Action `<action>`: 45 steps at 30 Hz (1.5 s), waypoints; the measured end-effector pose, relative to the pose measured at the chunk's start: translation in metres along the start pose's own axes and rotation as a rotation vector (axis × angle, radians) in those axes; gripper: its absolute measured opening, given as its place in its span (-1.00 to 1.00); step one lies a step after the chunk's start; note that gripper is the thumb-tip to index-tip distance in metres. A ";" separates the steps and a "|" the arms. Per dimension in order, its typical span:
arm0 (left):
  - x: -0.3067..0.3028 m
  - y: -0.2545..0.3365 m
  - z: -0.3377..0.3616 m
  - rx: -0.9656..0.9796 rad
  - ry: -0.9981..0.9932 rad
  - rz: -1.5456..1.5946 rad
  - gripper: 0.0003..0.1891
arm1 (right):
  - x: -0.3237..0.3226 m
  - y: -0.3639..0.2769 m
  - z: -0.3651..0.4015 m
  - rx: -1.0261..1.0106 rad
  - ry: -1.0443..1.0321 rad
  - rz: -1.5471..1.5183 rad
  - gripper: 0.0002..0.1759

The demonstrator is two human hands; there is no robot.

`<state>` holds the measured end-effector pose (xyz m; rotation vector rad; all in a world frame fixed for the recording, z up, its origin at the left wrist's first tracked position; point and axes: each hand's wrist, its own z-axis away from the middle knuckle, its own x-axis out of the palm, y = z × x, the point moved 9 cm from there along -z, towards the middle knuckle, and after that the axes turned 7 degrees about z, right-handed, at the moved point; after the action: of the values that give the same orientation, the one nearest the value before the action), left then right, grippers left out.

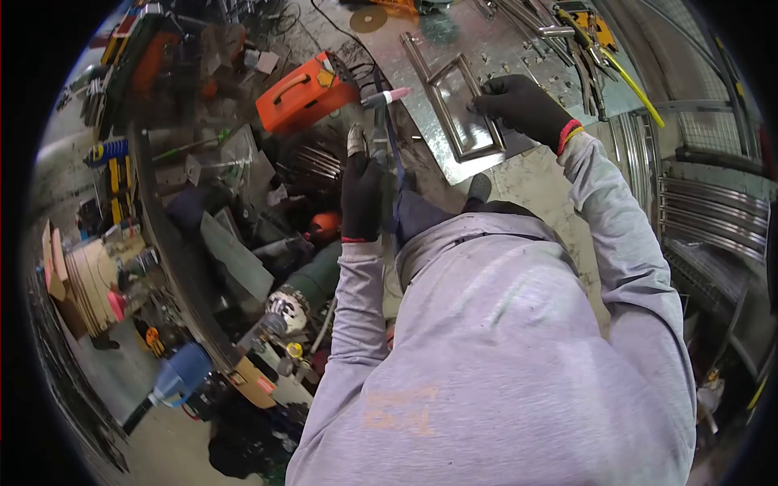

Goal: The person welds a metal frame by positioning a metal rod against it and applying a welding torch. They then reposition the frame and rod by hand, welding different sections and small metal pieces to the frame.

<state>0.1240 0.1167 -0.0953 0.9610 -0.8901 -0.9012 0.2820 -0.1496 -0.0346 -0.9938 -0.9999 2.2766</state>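
Observation:
My left hand [362,194], in a black glove, is closed around the worn, pale handle of what looks like a welding torch [355,139]. Its grey head ends in a pink nozzle [397,94] that points right, apart from the metalwork. A shiny rectangular metal frame [444,121], with a longer bar running past its upper left corner, lies on the metal-topped table [429,150] near its edge. My right hand [519,105], also in a black glove, is closed on the frame's right bar. The fingertips reach inside the frame, and the palm side is hidden.
An orange-red box with a handle [300,93] stands left of the torch. Clamps [587,61] and metal bars lie at the table's far right. Metal tubes [713,215] are stacked at right. Tools, a green cylinder [312,279] and a blue bottle [182,373] crowd the left.

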 end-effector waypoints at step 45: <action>0.050 -0.023 0.001 -0.169 0.211 0.111 -0.80 | 0.015 -0.010 -0.017 -0.073 -0.019 -0.070 -0.59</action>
<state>0.1353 0.0638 -0.1057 0.8348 -0.6701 -0.7519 0.2862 -0.1267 -0.0416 -0.9526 -1.1153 2.2107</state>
